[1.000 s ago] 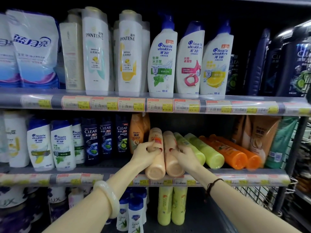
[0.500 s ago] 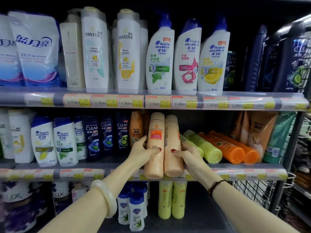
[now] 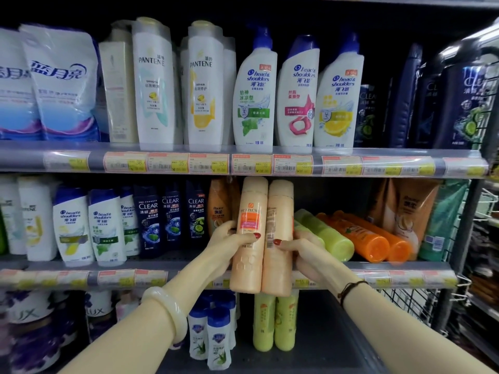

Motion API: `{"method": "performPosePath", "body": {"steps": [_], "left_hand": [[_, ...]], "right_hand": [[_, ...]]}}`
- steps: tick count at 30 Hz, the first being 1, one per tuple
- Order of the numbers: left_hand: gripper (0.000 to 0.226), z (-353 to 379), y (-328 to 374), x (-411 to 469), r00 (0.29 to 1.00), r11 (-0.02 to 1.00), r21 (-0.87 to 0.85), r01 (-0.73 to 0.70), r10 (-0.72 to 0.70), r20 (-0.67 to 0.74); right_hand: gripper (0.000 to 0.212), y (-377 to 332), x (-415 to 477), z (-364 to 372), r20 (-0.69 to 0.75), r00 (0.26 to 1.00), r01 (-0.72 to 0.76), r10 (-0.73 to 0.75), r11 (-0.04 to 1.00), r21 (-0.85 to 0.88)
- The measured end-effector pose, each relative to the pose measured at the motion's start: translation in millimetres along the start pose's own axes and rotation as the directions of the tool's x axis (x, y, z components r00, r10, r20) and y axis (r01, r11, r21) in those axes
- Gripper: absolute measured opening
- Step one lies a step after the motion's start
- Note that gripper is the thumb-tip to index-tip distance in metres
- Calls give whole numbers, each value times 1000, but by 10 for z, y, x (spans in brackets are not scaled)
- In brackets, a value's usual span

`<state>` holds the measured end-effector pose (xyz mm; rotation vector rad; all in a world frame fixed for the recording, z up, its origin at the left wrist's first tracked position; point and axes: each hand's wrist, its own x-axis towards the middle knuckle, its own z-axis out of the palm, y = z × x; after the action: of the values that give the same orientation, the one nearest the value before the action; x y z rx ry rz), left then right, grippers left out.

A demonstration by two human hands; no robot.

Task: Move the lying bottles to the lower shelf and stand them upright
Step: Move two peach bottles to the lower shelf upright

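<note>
Two peach bottles are held upright side by side in front of the middle shelf (image 3: 405, 278). My left hand (image 3: 229, 244) grips the left peach bottle (image 3: 249, 263), which has an orange label. My right hand (image 3: 302, 249) grips the right peach bottle (image 3: 278, 268). Their bases hang just below the middle shelf's front rail. Still lying on the middle shelf to the right are green bottles (image 3: 326, 236) and two orange bottles (image 3: 370, 238). On the lower shelf (image 3: 318, 344), two green bottles (image 3: 274, 322) stand upright directly under the held pair.
Small white bottles with blue caps (image 3: 210, 336) stand left of the green pair on the lower shelf. Dark Clear bottles (image 3: 170, 220) and a brown bottle (image 3: 220, 209) stand left of my hands. Brown pouches (image 3: 413, 211) stand at the right. A wire basket (image 3: 410, 300) hangs at right.
Both peach bottles have been lifted off the middle shelf, tipped from lying to upright, and drawn forward and slightly down.
</note>
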<state>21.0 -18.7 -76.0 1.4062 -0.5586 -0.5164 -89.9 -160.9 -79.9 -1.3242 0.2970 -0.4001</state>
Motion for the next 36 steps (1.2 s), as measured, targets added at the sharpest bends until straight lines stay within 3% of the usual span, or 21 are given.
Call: {"method": "performPosePath", "body": {"steps": [7,14,20,25,30,36], "left_hand": [[52,-10,107,-7,999,1000,-16,-1,1,36],[60,-79,147,-70,993,999,18,38,-40,107],[70,-82,189,-182,979,986,164,5,-38,201],[56,-3,168,-306,963,962,266,-60,-15,270],[59,72,49,-434,935,897,413,-159,2,355],[64,211,-304,-589,895,824,514,-236,-20,445]], "right_hand": [[32,20,20,-10,5,1000,-7,7,999,36],[54,-74,-4,-100,67,998,3,4,994,-108],[55,-104,-239,-133,132,990,72,-40,968,-242],[63,-88,-451,-198,112,992,104,-65,917,-384],[70,-11,-709,-267,109,992,103,-56,867,-487],[68,300,-999,-444,-16,999,34,-51,842,-539]]}}
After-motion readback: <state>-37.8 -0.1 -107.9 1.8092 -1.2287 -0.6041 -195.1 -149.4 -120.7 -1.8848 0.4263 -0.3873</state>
